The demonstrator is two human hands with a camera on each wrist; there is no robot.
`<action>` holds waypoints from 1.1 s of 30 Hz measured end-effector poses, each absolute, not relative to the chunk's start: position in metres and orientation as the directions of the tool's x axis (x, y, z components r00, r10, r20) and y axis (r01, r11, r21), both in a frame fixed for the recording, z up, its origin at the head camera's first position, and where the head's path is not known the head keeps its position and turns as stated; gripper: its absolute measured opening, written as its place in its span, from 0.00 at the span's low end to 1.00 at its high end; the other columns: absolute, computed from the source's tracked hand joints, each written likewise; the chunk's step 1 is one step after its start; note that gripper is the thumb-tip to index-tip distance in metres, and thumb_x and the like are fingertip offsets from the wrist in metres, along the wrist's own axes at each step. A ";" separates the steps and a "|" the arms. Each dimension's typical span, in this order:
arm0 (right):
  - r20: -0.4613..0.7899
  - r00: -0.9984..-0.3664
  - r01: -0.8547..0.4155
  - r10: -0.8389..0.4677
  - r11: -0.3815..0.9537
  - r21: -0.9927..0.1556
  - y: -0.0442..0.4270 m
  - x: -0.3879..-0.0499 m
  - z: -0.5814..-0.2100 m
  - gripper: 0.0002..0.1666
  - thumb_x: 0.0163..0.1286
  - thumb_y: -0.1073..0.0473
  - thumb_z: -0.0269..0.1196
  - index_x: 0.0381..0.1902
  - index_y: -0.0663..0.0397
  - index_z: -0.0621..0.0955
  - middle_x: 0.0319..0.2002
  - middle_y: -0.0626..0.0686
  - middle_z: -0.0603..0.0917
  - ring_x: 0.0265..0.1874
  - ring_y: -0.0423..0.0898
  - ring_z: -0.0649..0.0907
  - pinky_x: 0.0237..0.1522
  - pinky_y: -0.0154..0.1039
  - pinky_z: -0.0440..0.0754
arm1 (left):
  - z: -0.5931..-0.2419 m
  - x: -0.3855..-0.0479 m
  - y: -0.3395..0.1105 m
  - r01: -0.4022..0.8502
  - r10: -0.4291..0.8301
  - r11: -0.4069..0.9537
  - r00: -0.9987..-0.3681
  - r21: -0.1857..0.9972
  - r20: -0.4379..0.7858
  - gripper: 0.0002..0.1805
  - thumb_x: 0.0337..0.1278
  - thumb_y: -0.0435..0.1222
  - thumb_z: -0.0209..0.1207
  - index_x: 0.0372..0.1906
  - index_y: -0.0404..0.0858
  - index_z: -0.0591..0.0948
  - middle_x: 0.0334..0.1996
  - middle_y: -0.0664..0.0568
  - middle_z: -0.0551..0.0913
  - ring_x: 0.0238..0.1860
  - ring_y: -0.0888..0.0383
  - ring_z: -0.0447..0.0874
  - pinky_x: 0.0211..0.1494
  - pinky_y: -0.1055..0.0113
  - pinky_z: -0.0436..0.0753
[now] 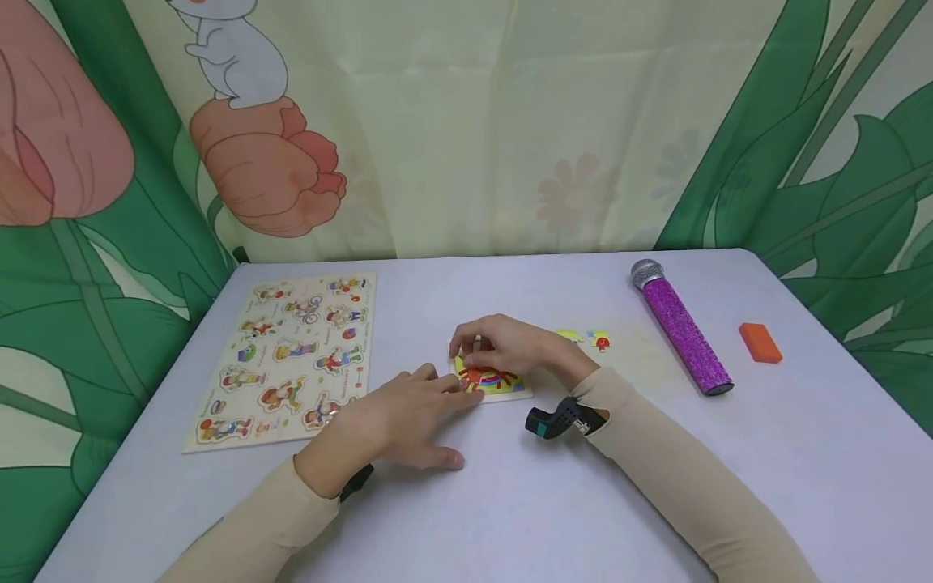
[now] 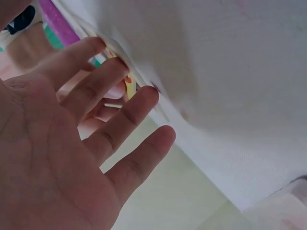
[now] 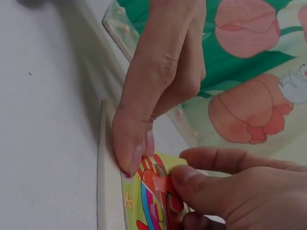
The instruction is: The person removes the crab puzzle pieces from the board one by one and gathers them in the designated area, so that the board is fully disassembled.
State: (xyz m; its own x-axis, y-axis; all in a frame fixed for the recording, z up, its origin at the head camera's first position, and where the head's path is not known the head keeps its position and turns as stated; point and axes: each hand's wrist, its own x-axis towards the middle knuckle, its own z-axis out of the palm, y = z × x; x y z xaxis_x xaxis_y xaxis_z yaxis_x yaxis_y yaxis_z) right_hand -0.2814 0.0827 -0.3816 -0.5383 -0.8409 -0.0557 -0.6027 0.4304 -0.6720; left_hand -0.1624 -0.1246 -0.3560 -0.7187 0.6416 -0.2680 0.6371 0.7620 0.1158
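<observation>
A small yellow picture puzzle [image 1: 508,387] with a red and rainbow design lies on the table's middle. My left hand [image 1: 415,414], palm down with extended fingers, rests at its left and near edge; its fingertips touch the puzzle [image 3: 128,206] in the right wrist view. Over the puzzle's upper left part, my right hand [image 1: 503,342] has curled fingers, and its thumb and fingers [image 3: 184,178] pinch a piece there. The fingers hide much of that piece. In the left wrist view my left hand [image 2: 72,139] covers most of the puzzle.
A large board with children figures [image 1: 273,364] lies at the left. Small yellow pieces [image 1: 599,340] lie just right of my right hand. Farther right are a purple glittery microphone [image 1: 681,332] and an orange block [image 1: 760,343]. A printed curtain [image 1: 466,129] hangs behind the table.
</observation>
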 end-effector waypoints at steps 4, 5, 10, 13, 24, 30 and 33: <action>-0.064 -0.537 -0.591 -0.841 0.429 -0.683 0.082 -0.281 -0.379 0.10 0.76 0.64 0.61 0.50 0.47 0.84 0.37 0.46 0.80 0.35 0.42 0.81 0.42 0.37 0.80 | -0.356 -0.164 -0.124 0.636 0.641 0.762 -0.719 0.117 -0.270 0.44 0.57 0.63 0.66 0.77 0.55 0.69 0.67 0.55 0.74 0.59 0.52 0.70 0.62 0.51 0.76; -0.062 -0.538 -0.586 -0.841 0.425 -0.690 0.082 -0.281 -0.379 0.09 0.76 0.64 0.61 0.49 0.47 0.84 0.37 0.46 0.80 0.35 0.43 0.82 0.43 0.37 0.80 | -0.356 -0.164 -0.124 0.634 0.639 0.764 -0.718 0.121 -0.274 0.44 0.57 0.63 0.66 0.77 0.55 0.69 0.67 0.55 0.74 0.59 0.52 0.70 0.62 0.51 0.76; -0.034 -0.553 -0.604 -0.832 0.429 -0.672 0.083 -0.279 -0.379 0.08 0.77 0.63 0.61 0.49 0.47 0.83 0.39 0.46 0.82 0.37 0.43 0.82 0.45 0.38 0.82 | -0.354 -0.165 -0.124 0.628 0.634 0.768 -0.718 0.124 -0.286 0.44 0.56 0.64 0.66 0.76 0.55 0.70 0.68 0.55 0.74 0.60 0.52 0.70 0.62 0.51 0.76; -0.024 -0.553 -0.658 -0.833 0.454 -0.600 0.084 -0.277 -0.379 0.11 0.77 0.62 0.60 0.53 0.46 0.84 0.42 0.45 0.82 0.36 0.40 0.81 0.44 0.37 0.81 | -0.354 -0.165 -0.124 0.630 0.635 0.767 -0.717 0.123 -0.287 0.44 0.57 0.64 0.66 0.77 0.56 0.69 0.69 0.55 0.73 0.61 0.51 0.70 0.63 0.51 0.76; -0.061 -0.495 -0.726 -0.867 0.451 -0.520 0.092 -0.271 -0.377 0.23 0.72 0.57 0.68 0.63 0.55 0.83 0.45 0.48 0.82 0.40 0.38 0.81 0.47 0.36 0.82 | -0.359 -0.163 -0.129 0.642 0.652 0.754 -0.706 0.138 -0.278 0.44 0.59 0.62 0.65 0.79 0.55 0.66 0.71 0.54 0.71 0.63 0.49 0.68 0.65 0.51 0.75; -0.011 -0.529 -0.741 -0.849 0.468 -0.482 0.099 -0.267 -0.376 0.24 0.74 0.56 0.66 0.65 0.55 0.82 0.46 0.48 0.82 0.37 0.38 0.81 0.44 0.34 0.81 | -0.360 -0.164 -0.130 0.653 0.663 0.744 -0.696 0.140 -0.274 0.44 0.60 0.61 0.65 0.79 0.56 0.66 0.70 0.54 0.71 0.63 0.49 0.68 0.66 0.51 0.74; 0.024 -0.560 -0.717 -0.828 0.469 -0.515 0.105 -0.265 -0.374 0.25 0.73 0.56 0.67 0.66 0.55 0.81 0.48 0.48 0.82 0.39 0.38 0.82 0.45 0.34 0.83 | -0.359 -0.165 -0.129 0.650 0.660 0.747 -0.698 0.143 -0.276 0.43 0.60 0.61 0.65 0.79 0.56 0.66 0.70 0.53 0.71 0.64 0.49 0.68 0.66 0.51 0.74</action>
